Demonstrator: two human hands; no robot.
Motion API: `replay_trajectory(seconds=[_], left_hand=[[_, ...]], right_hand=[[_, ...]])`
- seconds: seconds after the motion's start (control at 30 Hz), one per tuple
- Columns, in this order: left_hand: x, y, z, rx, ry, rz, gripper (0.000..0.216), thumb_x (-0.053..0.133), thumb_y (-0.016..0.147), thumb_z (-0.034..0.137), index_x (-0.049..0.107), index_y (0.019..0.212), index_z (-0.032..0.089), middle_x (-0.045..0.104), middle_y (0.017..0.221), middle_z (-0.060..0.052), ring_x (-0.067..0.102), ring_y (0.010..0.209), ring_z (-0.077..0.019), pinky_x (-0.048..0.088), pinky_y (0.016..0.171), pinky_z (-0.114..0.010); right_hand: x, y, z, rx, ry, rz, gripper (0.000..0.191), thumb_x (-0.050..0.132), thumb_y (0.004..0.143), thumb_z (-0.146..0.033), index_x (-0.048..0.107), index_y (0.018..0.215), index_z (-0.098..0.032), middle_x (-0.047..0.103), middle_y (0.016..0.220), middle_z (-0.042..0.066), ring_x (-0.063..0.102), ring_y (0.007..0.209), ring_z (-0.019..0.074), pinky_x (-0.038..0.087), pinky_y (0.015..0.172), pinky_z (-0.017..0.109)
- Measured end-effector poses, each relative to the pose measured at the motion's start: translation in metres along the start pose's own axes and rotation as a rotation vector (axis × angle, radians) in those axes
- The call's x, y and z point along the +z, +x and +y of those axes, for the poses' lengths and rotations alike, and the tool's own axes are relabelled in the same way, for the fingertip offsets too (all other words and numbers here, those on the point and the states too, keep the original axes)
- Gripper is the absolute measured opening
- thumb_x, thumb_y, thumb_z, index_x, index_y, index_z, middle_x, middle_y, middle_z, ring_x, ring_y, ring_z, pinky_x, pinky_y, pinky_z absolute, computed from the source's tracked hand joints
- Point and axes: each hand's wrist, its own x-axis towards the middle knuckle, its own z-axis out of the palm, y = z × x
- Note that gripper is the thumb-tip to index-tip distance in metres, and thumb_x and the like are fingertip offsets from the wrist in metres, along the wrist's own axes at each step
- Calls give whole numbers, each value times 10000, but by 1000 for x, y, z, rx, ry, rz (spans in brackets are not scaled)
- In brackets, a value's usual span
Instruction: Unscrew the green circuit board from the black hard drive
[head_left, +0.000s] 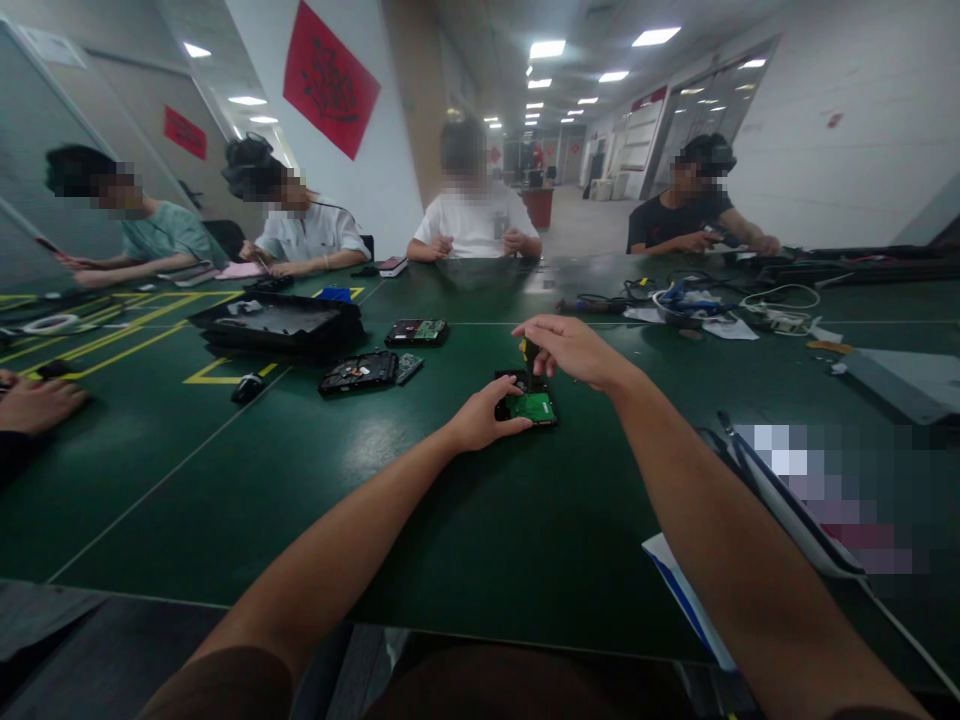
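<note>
A hard drive lies on the green table with its green circuit board facing up. My left hand grips its left side, thumb along the near edge and fingers at the far left. Above the drive, my right hand is closed round the yellow and black handle of a screwdriver. The screwdriver stands upright, its shaft pointing down at the drive's far part; whether the tip sits in a screw is too small to tell. To the left lie an opened hard drive, a loose circuit board and another drive.
A black tray and a computer mouse are on the left. Cables and tools lie at the back right, a grey metal case nearer. Several people sit across the table; another person's hand rests at the left edge.
</note>
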Motion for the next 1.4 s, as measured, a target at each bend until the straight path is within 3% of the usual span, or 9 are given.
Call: replay_trajectory(seconds=[0.1,0.23,0.37,0.53,0.8,0.97,1.1,1.27,1.4], left_hand=[[0,0,1,-1,-4,4,565,739,792,485,568,1271,239,470,1518,-108,415,1436,-293,361,1179,-471],[-1,-1,3,4,3,3,570,730,799,492,565,1278,231,473,1511,-113,418,1434,-289,356,1184,-461],[-1,-1,1,4,0,4,572,733,794,496,572,1270,225,476,1508,-116,405,1442,-291,357,1182,-460],[1,0,-1,1,1,2,574,735,791,502,571,1267,226,478,1506,-118,421,1432,-294,376,1169,-464],[0,-1,-2,12,5,7,563,727,798,504,570,1268,237,466,1518,-105,399,1447,-284,349,1189,-460],[-1,-1,0,12,-2,1,566,731,796,498,571,1270,233,468,1517,-109,402,1445,-288,354,1185,-463],[1,-1,-1,7,0,10,579,737,789,503,567,1268,225,474,1511,-115,410,1440,-289,360,1181,-461],[1,-1,-1,11,1,10,556,728,799,504,568,1261,240,463,1523,-104,402,1447,-280,351,1187,-458],[-1,-1,0,6,-2,2,557,735,794,493,568,1266,247,474,1514,-102,406,1443,-284,360,1180,-468]], right_hand=[[-3,1,3,-43,-115,77,224,583,927,-403,678,920,-200,665,772,27,602,614,121,438,498,230],[-5,2,5,25,-135,147,209,625,903,-383,637,864,-178,674,746,43,603,551,123,414,463,244],[-1,1,2,31,-3,78,206,544,960,-371,624,933,-183,707,905,78,624,516,119,412,416,248],[1,1,0,16,73,12,225,492,988,-367,639,1009,-198,669,778,42,666,608,145,500,504,249],[-5,3,6,14,-174,193,179,640,888,-358,625,881,-180,690,779,44,604,568,117,429,488,236],[-2,1,2,19,-26,89,236,529,964,-404,626,984,-190,712,939,73,605,524,99,406,426,234],[-1,0,1,-9,11,39,238,500,978,-382,640,1044,-201,686,860,53,642,608,128,469,500,246],[-5,4,8,-51,-168,187,220,641,885,-416,650,884,-196,673,786,33,605,643,131,461,566,261],[-5,5,10,7,-139,205,196,636,885,-391,621,918,-198,691,823,37,567,534,102,416,498,255]])
